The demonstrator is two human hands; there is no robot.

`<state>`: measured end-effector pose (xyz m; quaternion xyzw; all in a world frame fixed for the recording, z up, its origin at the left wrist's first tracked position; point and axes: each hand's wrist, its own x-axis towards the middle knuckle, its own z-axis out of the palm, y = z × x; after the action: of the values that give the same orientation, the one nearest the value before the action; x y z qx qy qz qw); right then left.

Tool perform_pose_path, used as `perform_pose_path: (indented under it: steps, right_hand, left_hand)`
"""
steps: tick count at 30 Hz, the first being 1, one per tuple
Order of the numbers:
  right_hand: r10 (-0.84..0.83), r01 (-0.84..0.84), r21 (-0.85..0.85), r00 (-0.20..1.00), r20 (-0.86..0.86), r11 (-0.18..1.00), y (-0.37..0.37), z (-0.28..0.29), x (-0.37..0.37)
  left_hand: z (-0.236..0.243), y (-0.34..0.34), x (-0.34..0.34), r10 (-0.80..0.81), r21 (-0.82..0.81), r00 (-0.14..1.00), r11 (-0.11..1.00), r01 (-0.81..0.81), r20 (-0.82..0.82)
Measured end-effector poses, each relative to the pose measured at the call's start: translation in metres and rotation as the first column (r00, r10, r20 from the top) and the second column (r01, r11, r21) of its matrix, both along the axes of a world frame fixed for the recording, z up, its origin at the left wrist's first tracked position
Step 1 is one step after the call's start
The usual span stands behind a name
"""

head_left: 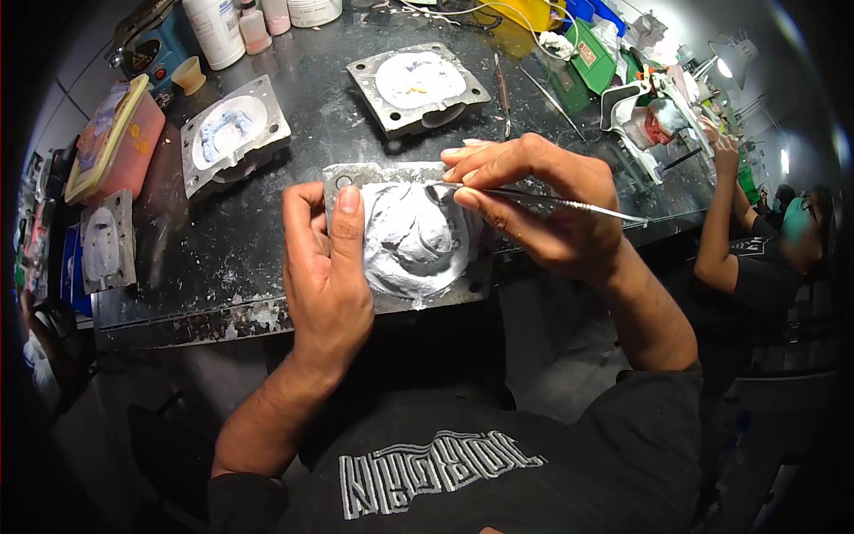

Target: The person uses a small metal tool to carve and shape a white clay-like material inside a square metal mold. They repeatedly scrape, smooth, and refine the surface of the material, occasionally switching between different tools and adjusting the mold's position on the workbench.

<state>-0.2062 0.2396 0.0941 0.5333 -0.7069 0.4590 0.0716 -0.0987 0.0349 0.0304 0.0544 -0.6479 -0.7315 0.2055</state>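
Observation:
My left hand (327,267) grips the left side of a square metal dental flask half (378,171) at the table's front edge. Its thumb presses on the flask's top face beside a corner hole. White plaster (407,245) with a rounded, ridged arch shape fills the flask. In a pinch, my right hand (556,200) holds a thin metal dental carver (589,206) with a twisted-looking handle. The carver's working end meets the far right part of the plaster; the fingers partly cover the tip.
Plaster-filled flask halves stand farther back (474,82), to the left (274,133) and far left (124,242). A pink tub (138,147) and white bottle (213,34) are at left. Slim tools (503,93), a green box (594,58) and another person (756,258) are at right.

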Motion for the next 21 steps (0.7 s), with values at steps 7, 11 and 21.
perform_pose_path:
  steps: [7, 11, 21]
  right_hand:
    - [-0.064, 0.088, 0.083, 0.963, -0.262, 0.993, -0.013, 0.004, 0.019]
    - [-0.120, 0.161, 0.139, 0.957, -0.263, 0.977, -0.019, 0.011, 0.028]
    - [-0.155, 0.229, 0.176, 0.921, -0.357, 0.957, -0.027, 0.012, 0.036]
  left_hand:
    - [0.000, 0.002, 0.001, 0.008, 0.026, 1.000, 1.000, -0.007, -0.028]
    - [-0.005, -0.001, -0.001, 0.006, 0.024, 1.000, 1.000, -0.006, -0.011]
    - [-0.004, 0.000, -0.003, -0.003, 0.016, 1.000, 1.000, 0.003, -0.012]
